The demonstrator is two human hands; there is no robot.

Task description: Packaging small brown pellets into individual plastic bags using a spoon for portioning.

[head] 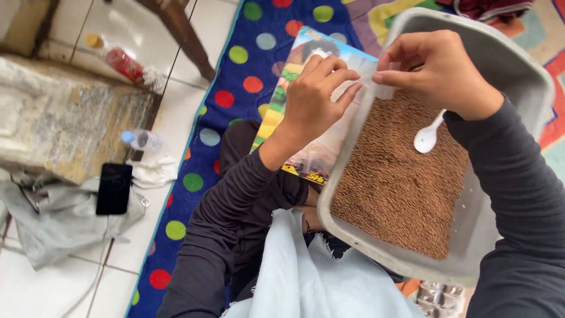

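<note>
A grey rectangular tray (pixel 518 70) rests on my lap, filled with fine brown grain (pixel 400 182). A white plastic spoon (pixel 428 135) lies on the grain. My left hand (pixel 318 94) and my right hand (pixel 438 68) both pinch a small clear plastic bag (pixel 368 88) at the tray's left rim. A colourful printed magazine (pixel 294 82) lies under my left hand, beside the tray. A pale blue cloth (pixel 306 277) covers my lap.
A blue mat with coloured dots (pixel 247 59) covers the tiled floor. A black phone (pixel 113 188) lies on grey fabric at the left, by a plastic bottle (pixel 141 140), a red bottle (pixel 123 63) and a worn stone ledge (pixel 65 123).
</note>
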